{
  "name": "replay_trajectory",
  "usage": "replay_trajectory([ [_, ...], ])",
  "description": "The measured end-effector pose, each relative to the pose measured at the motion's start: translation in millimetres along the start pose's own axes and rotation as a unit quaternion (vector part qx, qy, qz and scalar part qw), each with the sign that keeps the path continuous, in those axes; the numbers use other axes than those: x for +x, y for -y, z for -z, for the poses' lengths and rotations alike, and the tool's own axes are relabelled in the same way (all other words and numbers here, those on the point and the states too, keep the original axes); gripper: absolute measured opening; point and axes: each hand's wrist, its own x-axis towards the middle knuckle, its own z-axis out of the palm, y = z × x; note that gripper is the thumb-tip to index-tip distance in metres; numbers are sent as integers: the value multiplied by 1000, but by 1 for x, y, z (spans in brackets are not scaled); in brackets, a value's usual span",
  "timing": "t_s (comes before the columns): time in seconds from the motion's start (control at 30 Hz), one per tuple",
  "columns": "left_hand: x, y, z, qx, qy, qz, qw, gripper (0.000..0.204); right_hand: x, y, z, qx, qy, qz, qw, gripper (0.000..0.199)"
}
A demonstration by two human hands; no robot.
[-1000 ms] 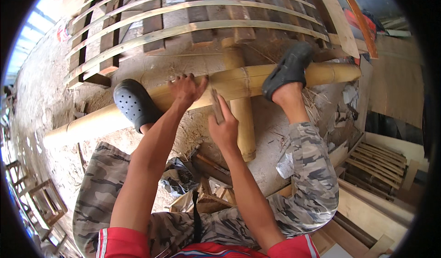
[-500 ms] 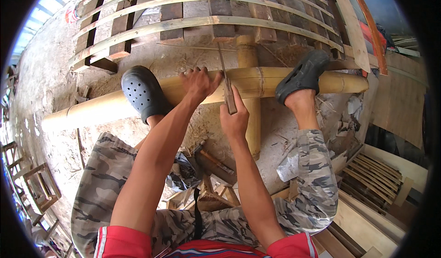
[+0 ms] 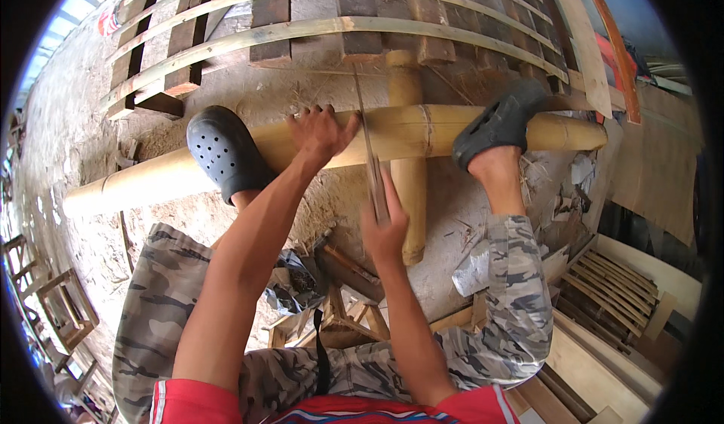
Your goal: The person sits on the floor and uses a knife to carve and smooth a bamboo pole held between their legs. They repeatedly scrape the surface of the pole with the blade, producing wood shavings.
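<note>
In the head view, the left hand (image 3: 320, 133) lies spread over a long bamboo pole (image 3: 398, 131), fingers reaching its far edge, while the right hand (image 3: 386, 231) is closed around the handle of a saw (image 3: 369, 146), whose narrow blade crosses the pole just beside the left thumb. The pole lies over a second bamboo length (image 3: 409, 205), with the left shoe (image 3: 225, 152) and right shoe (image 3: 501, 126) set upon it, one on either side of the hands. A strip of floor (image 3: 317, 86) separates its far edge from the slatted frame (image 3: 347, 24).
</note>
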Motion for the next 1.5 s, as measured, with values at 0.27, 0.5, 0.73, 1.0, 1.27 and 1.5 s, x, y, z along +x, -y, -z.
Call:
replay_trajectory([
  [0.27, 1, 22, -4, 19, -33, -2, 999, 78, -81, 23, 34, -20, 23, -16, 999, 59],
  [0.5, 0, 8, -1, 6, -12, -4, 1000, 78, -80, 19, 46, -39, -3, 26, 999, 57],
  [0.73, 2, 8, -1, 2, -23, 2, 1000, 79, 1, 25, 7, -20, 44, -55, 997, 63],
  [1.0, -2, 16, -2, 1, -45, -14, 999, 79, -78, 56, 60, 6, 54, -136, 989, 55],
  [1.27, -1, 2, 1, -14, -40, -12, 999, 80, 31, 45, 12, -47, 79, -107, 990, 55],
  [1.5, -3, 15, -2, -20, -65, -18, 998, 77, -104, 71, 68, -32, 63, -90, 993, 59],
])
